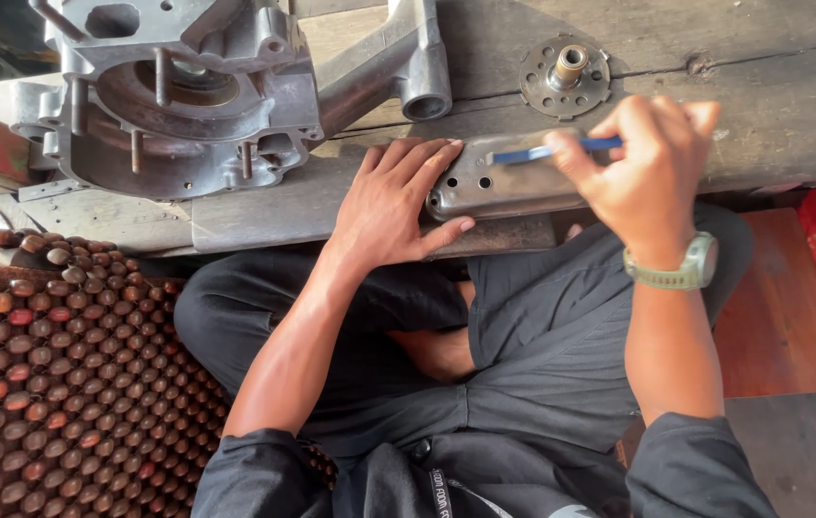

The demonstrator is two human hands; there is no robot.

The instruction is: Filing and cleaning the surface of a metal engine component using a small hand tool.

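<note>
The metal cover (pixel 509 182) is pinned flat at the bench's (pixel 792 105) near edge by the open left hand (pixel 398 206). A blue tool (pixel 552 150) is pinched in the right hand (pixel 643 168); short, flat strokes seem best, with firm downward pressure.

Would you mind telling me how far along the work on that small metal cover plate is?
Done: the oblong grey metal cover plate lies apart from the large aluminium engine casing. In hand: the left hand steadies it on the wooden bench while the right hand works a thin blue-handled tool across its top. Left: the plate looks dull and stained, and the round perforated metal disc sits untouched.
</note>
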